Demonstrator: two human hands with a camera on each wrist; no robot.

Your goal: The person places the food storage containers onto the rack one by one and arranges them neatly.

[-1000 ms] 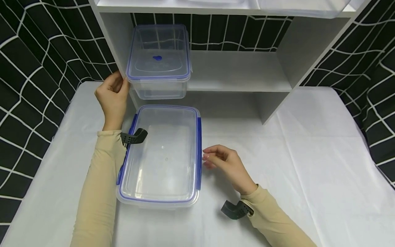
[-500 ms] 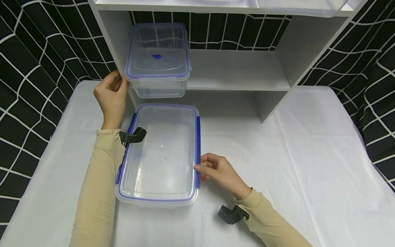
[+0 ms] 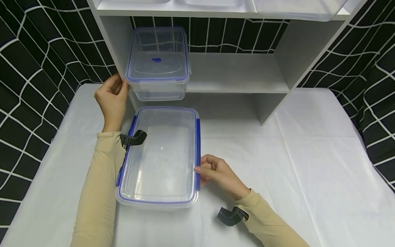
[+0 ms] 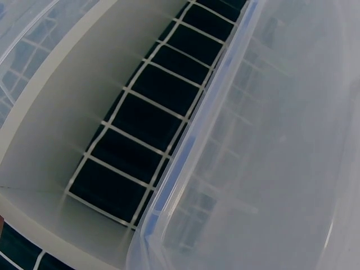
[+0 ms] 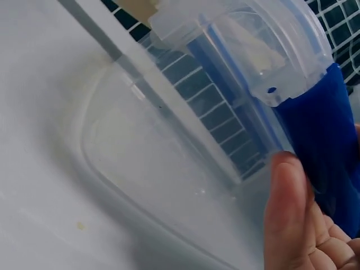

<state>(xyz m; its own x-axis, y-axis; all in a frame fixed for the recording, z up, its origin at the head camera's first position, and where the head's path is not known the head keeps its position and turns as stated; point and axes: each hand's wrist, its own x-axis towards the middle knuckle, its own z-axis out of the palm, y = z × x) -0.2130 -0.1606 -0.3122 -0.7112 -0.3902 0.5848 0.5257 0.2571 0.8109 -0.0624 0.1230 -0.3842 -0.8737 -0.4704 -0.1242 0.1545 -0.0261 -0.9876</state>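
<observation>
A large clear plastic food container with a blue-edged lid and blue side latches lies on the white cloth. My right hand holds its right edge, the thumb on the lid rim and the fingers at the blue latch, which hangs folded outward in the right wrist view. My left hand grips the front edge of the shelf unit's left side panel, with some fingers hidden behind it. Just right of that hand, a smaller clear container with a blue-edged lid sits on the middle shelf, overhanging its front.
The white shelf unit stands at the back. On its upper shelf are clear plastic containers, partly cut off. Black cloth with a white grid hangs around the sides. A dark wrist mount on the left forearm overlaps the large container's left edge.
My right hand has come in from the right and slightly toward me, and now holds the large container's right edge. The left hand and both containers have stayed in place.
</observation>
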